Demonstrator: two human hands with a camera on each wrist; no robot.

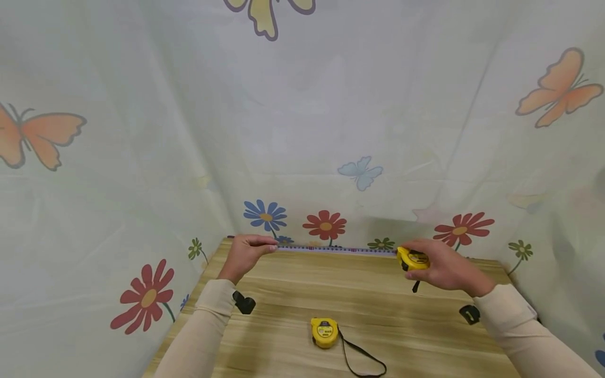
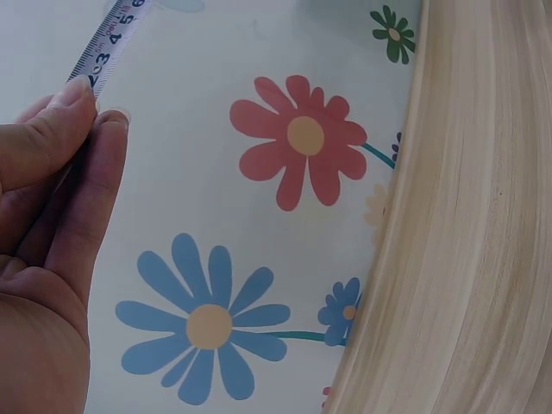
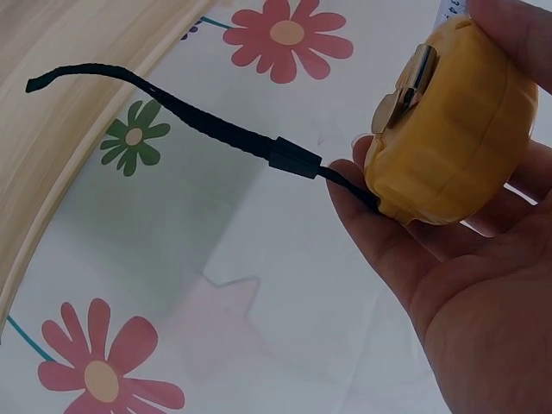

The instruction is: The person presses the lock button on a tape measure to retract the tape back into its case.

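Note:
My right hand (image 1: 443, 265) grips a yellow tape measure (image 1: 413, 259) near the back right of the table; its case and black wrist strap (image 3: 220, 129) fill much of the right wrist view. A white blade (image 1: 337, 249) runs out of that case to the left, stretched nearly straight along the table's back edge. My left hand (image 1: 247, 255) pinches the blade's far end between thumb and fingers. Up close in the left wrist view, the marked blade (image 2: 108, 45) comes out from those fingertips. The very tip of the blade is hidden by them.
A second yellow tape measure (image 1: 324, 333) lies at the front middle of the wooden table (image 1: 279, 304), its black strap (image 1: 361, 354) looped to the right. Behind and beside the table hangs a pale curtain (image 1: 302, 115) printed with flowers and butterflies.

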